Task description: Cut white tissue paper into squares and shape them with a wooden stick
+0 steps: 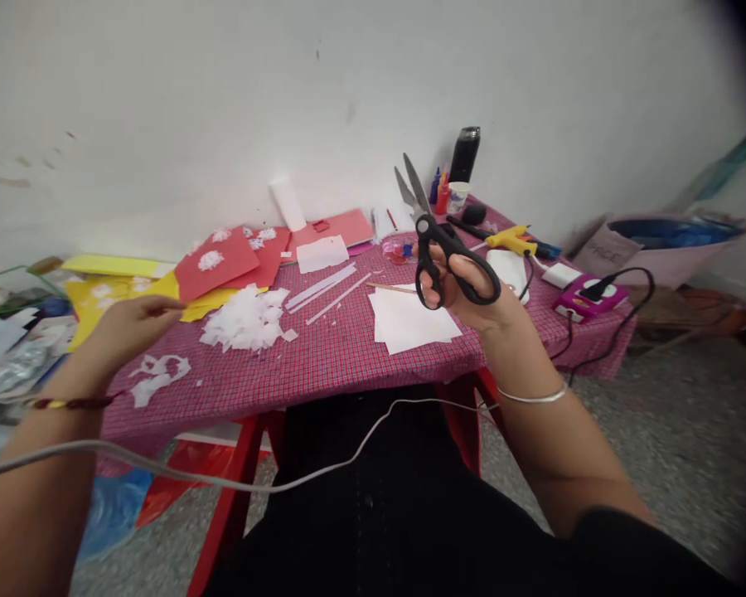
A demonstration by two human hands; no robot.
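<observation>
Black scissors (423, 225) sit in the right fingers (467, 271); whether the left fingers (163, 304) pinch anything, I cannot tell

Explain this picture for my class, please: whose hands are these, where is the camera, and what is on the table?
There is no machine here: these are one person's bare hands, seen by a camera worn on the head, looking forward and down. The right hand holds up black-handled scissors, blades apart. The left hand is near red sheets and yellow sheets; whether it grips anything is unclear. On the checked cloth lie a heap of white scraps, narrow strips, white sheets and a yellow glue gun. A black flask is at the back.
</observation>
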